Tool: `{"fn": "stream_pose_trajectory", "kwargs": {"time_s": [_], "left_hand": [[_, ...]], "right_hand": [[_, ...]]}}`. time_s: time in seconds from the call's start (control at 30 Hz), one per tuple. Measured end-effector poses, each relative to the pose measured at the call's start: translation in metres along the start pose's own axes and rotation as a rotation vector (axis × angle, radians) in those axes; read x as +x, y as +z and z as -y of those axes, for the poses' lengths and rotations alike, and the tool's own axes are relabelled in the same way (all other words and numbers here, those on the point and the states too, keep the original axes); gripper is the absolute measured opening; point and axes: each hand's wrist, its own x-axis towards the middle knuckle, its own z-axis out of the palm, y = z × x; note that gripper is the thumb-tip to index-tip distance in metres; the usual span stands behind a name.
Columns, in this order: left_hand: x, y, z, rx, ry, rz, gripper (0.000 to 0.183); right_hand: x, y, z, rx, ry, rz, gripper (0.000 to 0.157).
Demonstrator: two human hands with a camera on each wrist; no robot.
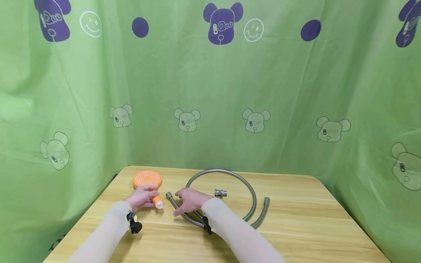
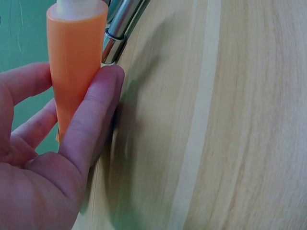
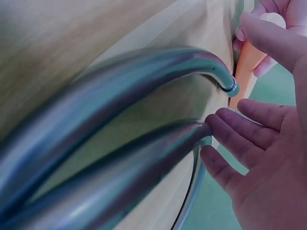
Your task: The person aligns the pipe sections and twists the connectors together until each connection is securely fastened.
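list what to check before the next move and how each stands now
1. Left grip on the round-faced orange plastic shower head: ok, fingers are around its handle.
2. White handle end uncovered: ok, nothing is attached to it.
3. Right grip closed on the long grey tubular hose: not ok, its fingers are extended.
4. Right fingertips touching the hose: cannot tell, they overlap it in the right wrist view.
5. Hose's left end joined to the shower head: not ok, the two are apart.
6. Small silver metal fitting clear of both hands: ok, it lies inside the hose's loop.
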Motion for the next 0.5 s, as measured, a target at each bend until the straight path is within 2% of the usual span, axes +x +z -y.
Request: {"fn": "stream_pose_trajectory", "kwargs": {"time_s": [0.5], "left_hand": [[0.0011, 0.0022, 0.0023, 0.016, -0.001, -0.013, 0.055]], "right_hand": [[0.0077, 0.0099, -0.0002, -0.088, 0.085, -0.002, 0.089]]}}
